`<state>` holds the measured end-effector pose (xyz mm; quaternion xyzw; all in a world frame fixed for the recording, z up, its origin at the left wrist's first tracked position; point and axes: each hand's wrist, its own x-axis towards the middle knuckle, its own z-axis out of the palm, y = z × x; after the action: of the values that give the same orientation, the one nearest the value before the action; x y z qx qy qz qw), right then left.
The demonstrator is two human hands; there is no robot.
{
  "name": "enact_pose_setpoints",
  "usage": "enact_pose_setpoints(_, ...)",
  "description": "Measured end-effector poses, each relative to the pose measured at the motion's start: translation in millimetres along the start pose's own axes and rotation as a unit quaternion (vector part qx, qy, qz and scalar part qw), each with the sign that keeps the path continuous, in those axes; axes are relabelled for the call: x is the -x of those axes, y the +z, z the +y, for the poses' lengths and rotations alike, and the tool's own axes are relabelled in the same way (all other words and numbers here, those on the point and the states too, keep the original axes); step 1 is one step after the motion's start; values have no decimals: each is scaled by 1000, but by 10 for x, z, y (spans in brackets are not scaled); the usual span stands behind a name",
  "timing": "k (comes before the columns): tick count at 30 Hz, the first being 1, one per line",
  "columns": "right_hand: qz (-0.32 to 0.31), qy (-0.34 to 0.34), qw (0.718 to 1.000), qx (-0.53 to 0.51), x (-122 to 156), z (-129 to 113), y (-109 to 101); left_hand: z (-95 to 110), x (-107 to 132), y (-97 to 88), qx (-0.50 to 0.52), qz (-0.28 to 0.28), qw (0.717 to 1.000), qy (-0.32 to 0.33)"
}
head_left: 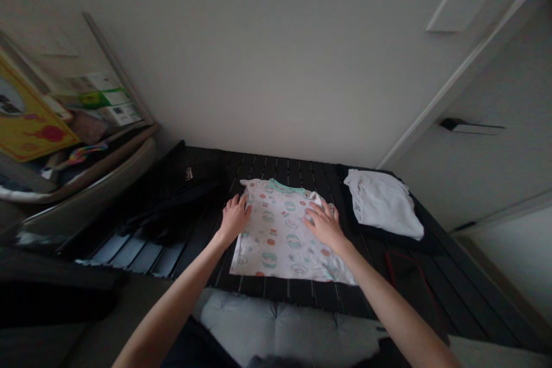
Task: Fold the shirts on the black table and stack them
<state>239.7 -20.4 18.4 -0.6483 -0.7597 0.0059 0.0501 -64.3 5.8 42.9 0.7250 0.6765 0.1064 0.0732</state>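
Note:
A small white shirt (280, 236) with a mint collar and a red and green print lies flat on a black slatted table (276, 169). My left hand (234, 219) rests open on the shirt's left edge, fingers pointing away from me. Over on the shirt's right side, my right hand (324, 223) lies flat with its fingers spread, close to the sleeve. Neither hand holds anything.
A folded white garment (383, 203) sits on a dark cloth at the table's right. Dark clothing (181, 201) is heaped at the left. Boxes and a yellow board (26, 121) fill a shelf at far left. A grey cushion (276, 328) is below.

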Motion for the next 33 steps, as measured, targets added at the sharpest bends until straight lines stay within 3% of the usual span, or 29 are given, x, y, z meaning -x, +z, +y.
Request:
enact_pose_setpoints(3, -11, 74, 997, 17, -280, 272, 84, -25, -253, 185, -5, -32, 999, -33)
enact_pose_setpoints(7, 44, 176, 983, 25, -484, 497, 69, 21, -355, 376, 6, -3, 998, -61)
enact_pose_setpoints(11, 83, 137, 986, 49, -487, 419, 156, 115, -406, 450, 31, 12, 999, -32)
enact_pose_setpoints(16, 6, 154, 987, 36, -448, 293, 389, 169, -493, 460, 72, 31, 997, -23)
enact_pose_setpoints(19, 9, 155, 987, 37, -440, 291, 441, 188, -516, 469, 104, 42, 994, -6)
enact_pose_setpoints(23, 16, 143, 989, 31, -424, 304, 413, 281, -532, 452, 112, 65, 991, -41)
enact_pose_setpoints(27, 35, 134, 990, 26, -410, 300, 401, 558, -572, 341, 145, 69, 987, -7)
enact_pose_setpoints(30, 45, 130, 990, 23, -408, 290, 410, 915, -598, 256, 159, 51, 984, 60)
enact_pose_setpoints(33, 51, 131, 990, 18, -405, 289, 418, 1315, -568, 288, 151, 3, 978, 146)
